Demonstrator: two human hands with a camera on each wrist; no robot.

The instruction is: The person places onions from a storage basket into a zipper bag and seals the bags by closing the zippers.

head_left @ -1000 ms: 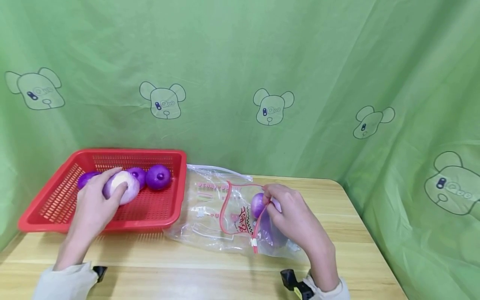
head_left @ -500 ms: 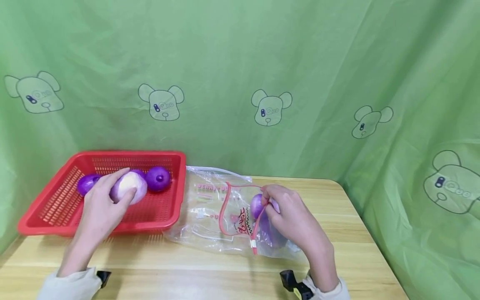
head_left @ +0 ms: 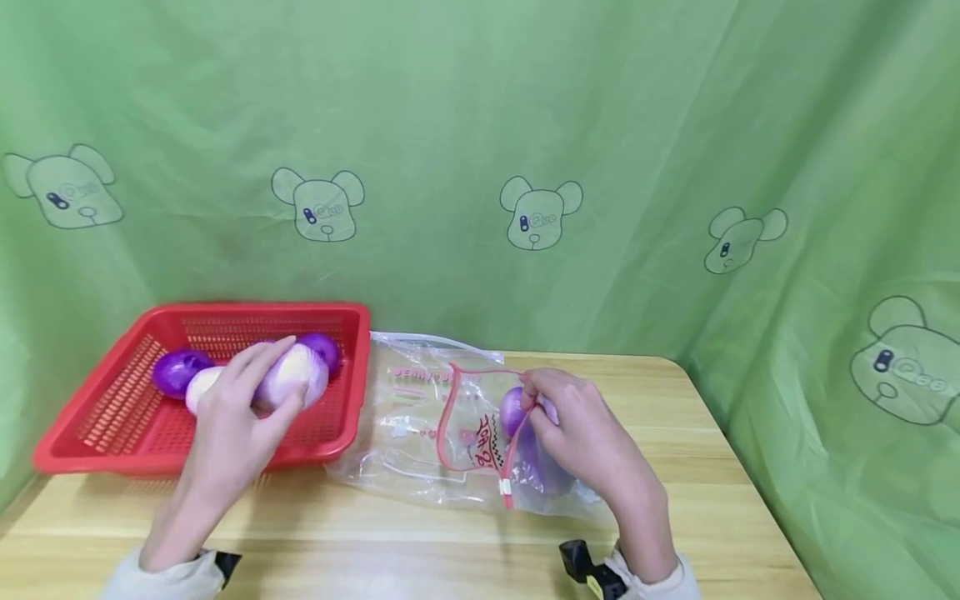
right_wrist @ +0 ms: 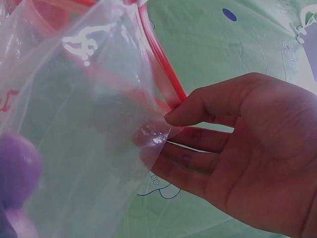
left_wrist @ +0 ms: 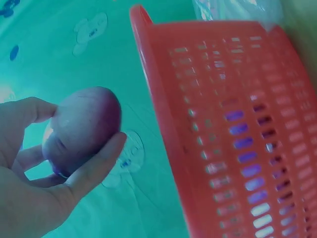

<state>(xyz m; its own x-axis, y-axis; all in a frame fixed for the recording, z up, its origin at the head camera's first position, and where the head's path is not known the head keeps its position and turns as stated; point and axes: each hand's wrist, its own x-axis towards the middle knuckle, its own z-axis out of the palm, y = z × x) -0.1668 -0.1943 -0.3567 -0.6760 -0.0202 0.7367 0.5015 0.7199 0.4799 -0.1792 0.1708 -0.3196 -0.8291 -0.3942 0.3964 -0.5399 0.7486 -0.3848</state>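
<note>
My left hand [head_left: 232, 408] grips a purple-and-white onion [head_left: 303, 371] above the red basket [head_left: 67, 446]. In the left wrist view, thumb and fingers curl round this onion [left_wrist: 84, 129], held higher than the basket's rim. Other onions lie in the basket, among them a dark purple one [head_left: 180, 372] and a white-faced one [head_left: 201, 387] partly behind the hand. My right hand [head_left: 592, 433] pinches the red-edged mouth of a clear zip bag [right_wrist: 94, 129]. Purple onions [right_wrist: 17, 168] show inside the bag.
Clear plastic with pink print and a white zip strip [head_left: 442, 337] lies between the basket and the red-edged mouth. Everything stands on a light wooden table [head_left: 360, 558]. A green curtain [head_left: 435, 125] with bear faces hangs behind and at the right.
My left hand has carried the onion rightward across the basket, uncovering the white-faced onion and more of the dark purple one. My right hand stays at the bag's mouth.
</note>
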